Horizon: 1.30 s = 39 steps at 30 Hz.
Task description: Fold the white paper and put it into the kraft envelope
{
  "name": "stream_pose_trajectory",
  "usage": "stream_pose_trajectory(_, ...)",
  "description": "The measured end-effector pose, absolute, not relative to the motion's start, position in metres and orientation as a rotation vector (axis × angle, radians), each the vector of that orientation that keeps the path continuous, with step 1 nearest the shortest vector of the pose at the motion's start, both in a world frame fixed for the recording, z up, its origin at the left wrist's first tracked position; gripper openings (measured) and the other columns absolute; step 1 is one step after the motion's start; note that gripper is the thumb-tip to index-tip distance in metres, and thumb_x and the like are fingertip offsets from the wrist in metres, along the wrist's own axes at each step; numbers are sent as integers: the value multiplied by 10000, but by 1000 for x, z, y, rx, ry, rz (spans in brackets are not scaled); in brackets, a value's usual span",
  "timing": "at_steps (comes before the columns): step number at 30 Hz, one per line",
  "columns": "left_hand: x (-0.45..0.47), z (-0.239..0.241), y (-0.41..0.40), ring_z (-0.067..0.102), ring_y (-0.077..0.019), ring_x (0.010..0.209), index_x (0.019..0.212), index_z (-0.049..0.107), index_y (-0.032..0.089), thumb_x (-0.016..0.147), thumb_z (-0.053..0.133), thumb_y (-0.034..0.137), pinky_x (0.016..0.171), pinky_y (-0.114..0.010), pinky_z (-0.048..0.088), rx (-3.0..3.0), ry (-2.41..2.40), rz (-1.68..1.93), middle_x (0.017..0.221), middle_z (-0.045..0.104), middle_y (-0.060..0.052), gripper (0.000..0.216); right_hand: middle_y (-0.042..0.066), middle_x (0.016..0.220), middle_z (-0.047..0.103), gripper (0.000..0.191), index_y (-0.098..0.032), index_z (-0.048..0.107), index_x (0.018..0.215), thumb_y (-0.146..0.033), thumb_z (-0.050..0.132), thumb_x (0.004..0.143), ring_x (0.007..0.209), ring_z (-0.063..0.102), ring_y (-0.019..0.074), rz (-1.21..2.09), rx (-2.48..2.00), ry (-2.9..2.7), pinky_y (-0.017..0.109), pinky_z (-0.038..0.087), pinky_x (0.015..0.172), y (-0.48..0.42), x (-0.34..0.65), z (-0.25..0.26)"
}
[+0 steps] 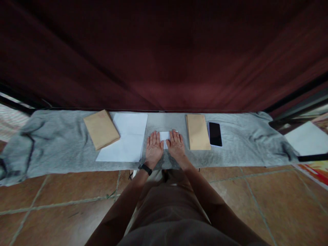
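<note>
My left hand (154,146) and my right hand (175,144) lie flat side by side, fingers stretched out, pressing on a small folded white paper (164,136) on a grey cloth-covered surface (64,150). Only a strip of the paper shows between and above the fingers. A black band sits on my left wrist. Left of my hands lies a stack of white sheets (126,140) with a brown envelope (101,129) partly on top. To the right lies another brown envelope (197,132).
A black phone (215,134) lies face up beside the right envelope. A dark red curtain (164,54) hangs behind the surface. Brown tiled floor (56,205) runs below. A white sheet (307,138) rests on something at the far right.
</note>
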<state>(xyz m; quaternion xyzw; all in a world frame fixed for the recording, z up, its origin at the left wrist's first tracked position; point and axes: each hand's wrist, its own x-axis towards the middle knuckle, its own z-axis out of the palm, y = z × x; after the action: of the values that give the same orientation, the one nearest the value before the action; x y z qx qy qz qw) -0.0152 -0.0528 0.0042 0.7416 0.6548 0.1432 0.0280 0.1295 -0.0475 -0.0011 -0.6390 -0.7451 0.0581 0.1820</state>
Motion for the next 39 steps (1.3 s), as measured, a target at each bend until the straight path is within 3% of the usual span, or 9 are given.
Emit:
stream_pose_trajectory(16, -14, 3, -52, 257, -287, 1573, 1607, 307, 69, 1059, 288, 343, 1280, -531, 221, 2286, 2036, 470, 1666, 324, -183, 613, 270, 1644, 321, 677, 17, 277, 1602, -417, 350, 1088, 1535, 326, 328, 91, -1899, -2028, 527, 267, 1241, -64, 139, -5)
stream_pose_trajectory(26, -14, 2, -60, 296, -317, 1557, 1578, 328, -6, 1061, 317, 352, 1275, -527, 236, 2234, 2071, 566, 1648, 322, -245, 630, 289, 1638, 323, 682, 42, 310, 1582, -424, 341, 1084, 1533, 316, 348, 43, -1891, -2017, 539, 281, 1229, -77, 144, -5)
stream_pose_trajectory(39, -21, 10, -81, 302, -337, 1551, 1582, 353, 41, 1052, 404, 364, 1267, -561, 253, 2130, 2028, 703, 1639, 343, -244, 623, 286, 1640, 322, 712, 35, 308, 1585, -458, 350, 1074, 1536, 307, 351, 95, -1889, -1998, 543, 280, 1230, -90, 153, -9)
